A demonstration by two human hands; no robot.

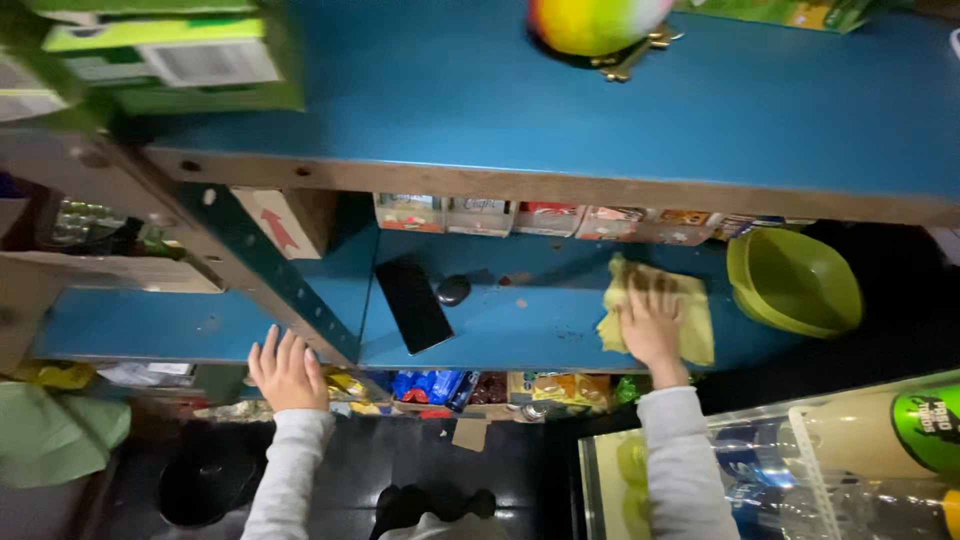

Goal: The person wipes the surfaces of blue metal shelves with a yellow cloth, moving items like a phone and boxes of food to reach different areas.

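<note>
Mid-wipe on a blue painted shelf [470, 340]: right hand [652, 325] pressed flat, fingers spread, on a soft yellow cloth [690, 300] lying crumpled toward the shelf's right end. Left hand [287, 372] open, gripping nothing, palm braced on the shelf's front edge just left of the slanted metal upright [270, 275]. Judged from crumbs and scuffs on the bare paint to the left, wiping only partly done; next stroke calls for sweeping leftward and steering round a flat black phone [412, 303] and a small dark rounded object [453, 290]. Glossy lime-green plastic bowl [795, 280] just right of the cloth; row of small cartons [560, 218] along the back.
</note>
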